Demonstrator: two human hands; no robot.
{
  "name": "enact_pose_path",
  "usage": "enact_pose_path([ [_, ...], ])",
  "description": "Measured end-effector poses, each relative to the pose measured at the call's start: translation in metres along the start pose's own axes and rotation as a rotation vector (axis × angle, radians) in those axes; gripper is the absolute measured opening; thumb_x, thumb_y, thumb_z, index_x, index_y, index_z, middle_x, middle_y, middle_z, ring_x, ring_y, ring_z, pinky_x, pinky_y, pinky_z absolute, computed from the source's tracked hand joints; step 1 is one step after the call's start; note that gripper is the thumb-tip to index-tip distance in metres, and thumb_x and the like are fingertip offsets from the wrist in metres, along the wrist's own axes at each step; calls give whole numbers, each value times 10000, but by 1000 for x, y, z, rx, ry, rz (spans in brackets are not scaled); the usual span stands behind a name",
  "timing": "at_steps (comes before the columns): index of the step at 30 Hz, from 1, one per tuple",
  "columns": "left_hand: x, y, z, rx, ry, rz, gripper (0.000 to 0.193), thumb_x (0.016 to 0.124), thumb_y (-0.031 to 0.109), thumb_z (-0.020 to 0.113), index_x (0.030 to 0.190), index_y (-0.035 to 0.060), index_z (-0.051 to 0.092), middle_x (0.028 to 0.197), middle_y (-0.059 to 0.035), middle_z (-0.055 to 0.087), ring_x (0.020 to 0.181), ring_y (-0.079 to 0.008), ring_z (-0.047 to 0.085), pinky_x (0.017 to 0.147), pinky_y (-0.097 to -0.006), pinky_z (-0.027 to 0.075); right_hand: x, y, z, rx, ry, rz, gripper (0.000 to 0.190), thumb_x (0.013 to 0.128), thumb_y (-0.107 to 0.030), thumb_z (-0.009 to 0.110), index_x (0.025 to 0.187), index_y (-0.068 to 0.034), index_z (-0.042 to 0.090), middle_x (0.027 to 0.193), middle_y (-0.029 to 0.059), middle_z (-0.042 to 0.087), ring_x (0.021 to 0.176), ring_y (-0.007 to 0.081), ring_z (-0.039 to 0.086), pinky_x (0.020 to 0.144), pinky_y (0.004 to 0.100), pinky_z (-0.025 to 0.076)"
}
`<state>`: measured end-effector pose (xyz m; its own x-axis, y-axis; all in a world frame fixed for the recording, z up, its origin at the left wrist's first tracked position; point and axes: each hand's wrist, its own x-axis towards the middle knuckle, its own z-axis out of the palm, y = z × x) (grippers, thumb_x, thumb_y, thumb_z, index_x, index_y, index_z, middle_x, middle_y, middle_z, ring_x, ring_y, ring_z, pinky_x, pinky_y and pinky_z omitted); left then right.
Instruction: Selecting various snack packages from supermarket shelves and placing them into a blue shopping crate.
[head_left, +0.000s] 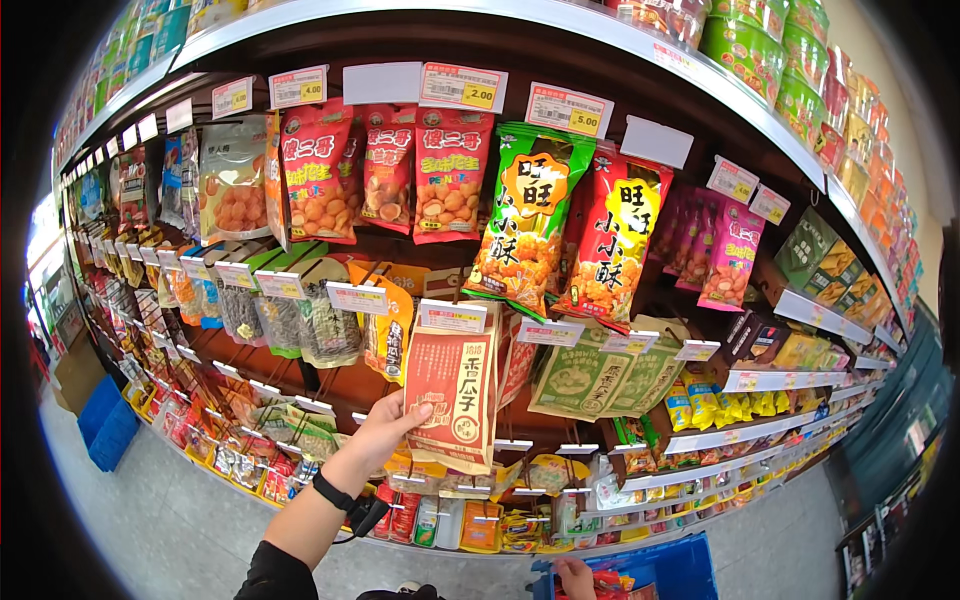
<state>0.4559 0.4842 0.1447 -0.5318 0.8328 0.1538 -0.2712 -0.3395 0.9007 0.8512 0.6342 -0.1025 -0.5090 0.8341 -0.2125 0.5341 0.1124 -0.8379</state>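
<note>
My left hand (390, 421) grips the left edge of a red and cream paper bag of sunflower seeds (448, 397), thumb on its front and fingers behind. The bag stands upright just below a hook's price tag (452, 317), among similar bags; I cannot tell whether it still hangs on the hook. At the bottom edge of the view my right hand (574, 579) is at the near left of a blue plastic crate (697, 574) with red snack bags (619, 581) in it. Whether its fingers close on the crate's rim cannot be seen.
Green sunflower-seed bags (581, 375) hang to the right. Above hang red peanut bags (450, 176) and a green snack bag (529, 221). A metal shelf edge (525, 13) curves overhead. Another blue crate (105, 424) stands on the grey floor (172, 517) at left.
</note>
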Motion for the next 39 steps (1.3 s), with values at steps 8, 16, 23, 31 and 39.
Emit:
enact_pose_path([
  [8,-17,9,17,-24,47,54,366,868,143,650,1180,5,519,1103,-57,625,982,-112,588,866,-281,480,28,-42,0,442,-210,-141,302,910,-139,596,1172,7,559,1055,64,637,985,139,597,866,263,466],
  [16,-22,-2,21,226,68,97,360,836,128,693,1129,6,526,1067,-61,631,949,-99,591,832,-265,490,31,-84,8,439,-329,-154,295,915,-134,586,1169,13,553,1099,91,631,1018,147,592,887,275,462],
  [23,-46,-74,37,487,-100,-106,441,783,290,758,1054,-2,569,951,-64,642,828,-102,600,731,-258,506,0,-148,-11,670,-714,-312,533,892,-178,619,1331,14,385,1254,140,532,1171,238,506,983,353,402],
  [31,-52,-166,65,497,-530,-280,592,814,424,692,1136,-34,499,1153,-168,566,1079,-236,566,878,-333,479,-10,-84,-36,462,-455,-180,522,874,-276,648,1277,7,479,1191,60,566,1072,167,523,895,316,443],
  [39,-11,-125,49,378,-250,-102,341,897,153,615,1192,48,481,1202,-88,539,1114,-189,544,901,-299,463,-10,121,-75,650,479,89,547,862,-341,639,1246,28,514,1126,119,602,951,218,576,786,338,486],
])
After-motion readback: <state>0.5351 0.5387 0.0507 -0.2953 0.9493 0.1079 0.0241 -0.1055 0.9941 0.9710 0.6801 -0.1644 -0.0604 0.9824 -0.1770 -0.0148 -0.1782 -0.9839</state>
